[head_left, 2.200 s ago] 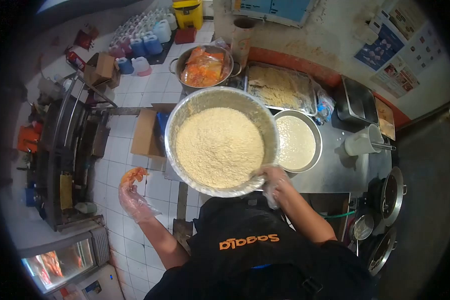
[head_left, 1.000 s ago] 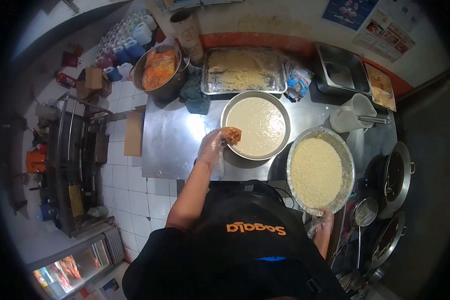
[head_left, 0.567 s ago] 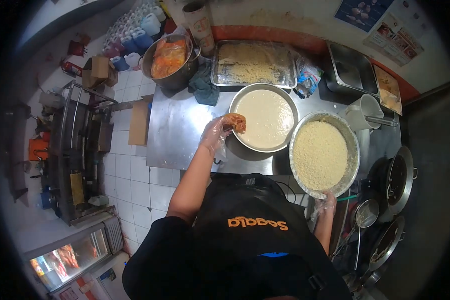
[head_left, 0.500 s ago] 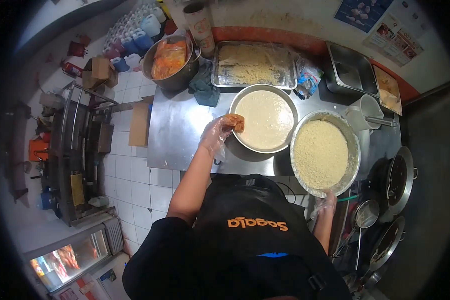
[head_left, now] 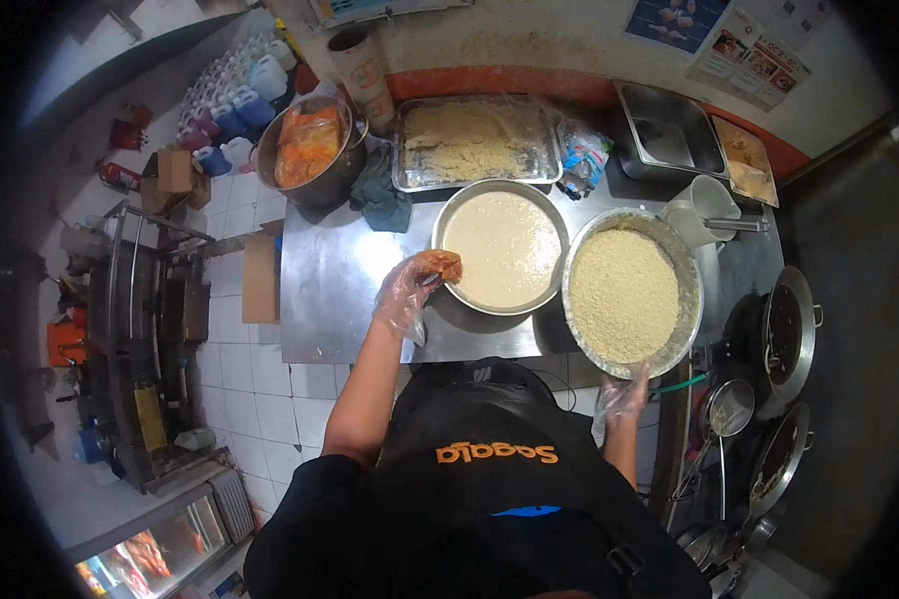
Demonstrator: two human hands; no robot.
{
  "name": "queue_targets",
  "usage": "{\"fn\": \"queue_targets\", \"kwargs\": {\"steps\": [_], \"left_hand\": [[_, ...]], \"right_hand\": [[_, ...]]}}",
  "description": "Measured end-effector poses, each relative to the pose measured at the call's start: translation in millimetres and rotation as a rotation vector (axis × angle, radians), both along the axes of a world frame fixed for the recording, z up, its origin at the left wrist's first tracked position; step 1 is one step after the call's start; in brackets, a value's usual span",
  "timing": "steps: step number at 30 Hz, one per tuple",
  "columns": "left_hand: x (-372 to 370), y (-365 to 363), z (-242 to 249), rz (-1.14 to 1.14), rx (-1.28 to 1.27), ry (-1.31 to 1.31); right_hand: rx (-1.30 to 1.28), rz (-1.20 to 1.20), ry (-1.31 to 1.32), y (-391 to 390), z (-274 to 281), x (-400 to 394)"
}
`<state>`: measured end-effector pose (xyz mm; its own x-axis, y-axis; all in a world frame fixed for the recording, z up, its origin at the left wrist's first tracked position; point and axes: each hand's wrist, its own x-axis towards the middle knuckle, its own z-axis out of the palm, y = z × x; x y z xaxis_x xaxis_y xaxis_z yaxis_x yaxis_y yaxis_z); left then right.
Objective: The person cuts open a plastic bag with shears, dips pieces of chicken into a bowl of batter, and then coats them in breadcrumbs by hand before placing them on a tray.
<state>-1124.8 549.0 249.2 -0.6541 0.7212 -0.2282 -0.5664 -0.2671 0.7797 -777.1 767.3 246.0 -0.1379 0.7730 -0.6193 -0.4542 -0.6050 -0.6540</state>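
Note:
My left hand [head_left: 410, 290], in a clear plastic glove, grips an orange-brown piece of food [head_left: 440, 265] at the left rim of a round pan of pale batter [head_left: 502, 250]. To the right stands a metal bowl [head_left: 696, 299] filled with pale crumbly coating [head_left: 624, 295]. Its front rim is held by my gloved right hand [head_left: 625, 394], thumb on the rim and the other fingers partly hidden below it. Both vessels rest on the steel table [head_left: 320, 299], the bowl over its front edge.
Behind the pan lies a crumb-covered tray [head_left: 479, 140]. A pot of orange food [head_left: 315, 150] and a green cloth [head_left: 381, 190] stand back left. A steel container [head_left: 669, 135] and a pitcher [head_left: 701, 210] are back right. Large pans [head_left: 791, 324] and a strainer [head_left: 729, 407] line the right.
The view has shifted, so the table scene appears further left and slightly lower. Both hands keep their holds, the left still at the batter pan's left rim.

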Motion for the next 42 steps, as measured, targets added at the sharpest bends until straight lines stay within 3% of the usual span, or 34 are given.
{"fn": "queue_targets", "kwargs": {"steps": [5, 8, 11, 13, 17, 19, 20, 27, 28, 32, 35, 37, 42], "left_hand": [[-1.0, -0.3, 7.4, 0.059, -0.008, -0.034], [-6.7, -8.3, 7.0, 0.052, -0.034, -0.011], [-21.0, -25.4, -12.1, 0.066, -0.052, -0.006], [-22.3, -41.3, -15.7, 0.113, -0.060, -0.035], [-14.5, -78.9, 29.3, 0.178, -0.017, 0.102], [-10.4, -101.0, 44.0, 0.286, -0.055, 0.102], [-12.4, -114.4, 43.0, 0.308, -0.055, 0.089], [-12.1, -196.0, 19.8, 0.624, -0.176, -0.094], [-11.3, -206.4, 25.2, 0.525, -0.147, -0.058], [-17.6, -236.2, 5.2, 0.649, -0.179, -0.080], [-24.7, -248.5, 9.1, 0.641, -0.116, -0.162], [-29.2, -252.9, 16.1, 0.526, -0.062, -0.095], [-38.7, -265.5, 14.1, 0.499, -0.050, -0.084]], "right_hand": [[-0.024, 0.306, -0.137, -26.9, -40.4, 10.3], [-0.191, 0.792, -0.230, -27.8, -51.2, -3.9], [-0.080, 1.008, -0.194, -44.3, -22.5, -62.5], [-0.048, 0.905, -0.144, -61.9, 1.6, -113.0], [-0.023, 0.746, -0.163, -70.0, -26.8, -179.3], [-0.056, 0.550, -0.390, -75.1, -27.0, -197.8], [0.022, 0.513, -0.337, -79.4, -26.1, -198.7], [0.031, 0.476, -0.348, -78.4, -40.5, -200.7], [0.000, 0.512, -0.344, -79.5, -38.8, -200.8], [0.022, 0.496, -0.376, -92.1, -33.6, -204.1], [0.036, 0.495, -0.385, -103.1, -31.9, -203.5], [0.044, 0.570, -0.444, -109.5, -30.2, -203.1], [0.058, 0.552, -0.372, -137.1, -24.5, -206.9]]}}
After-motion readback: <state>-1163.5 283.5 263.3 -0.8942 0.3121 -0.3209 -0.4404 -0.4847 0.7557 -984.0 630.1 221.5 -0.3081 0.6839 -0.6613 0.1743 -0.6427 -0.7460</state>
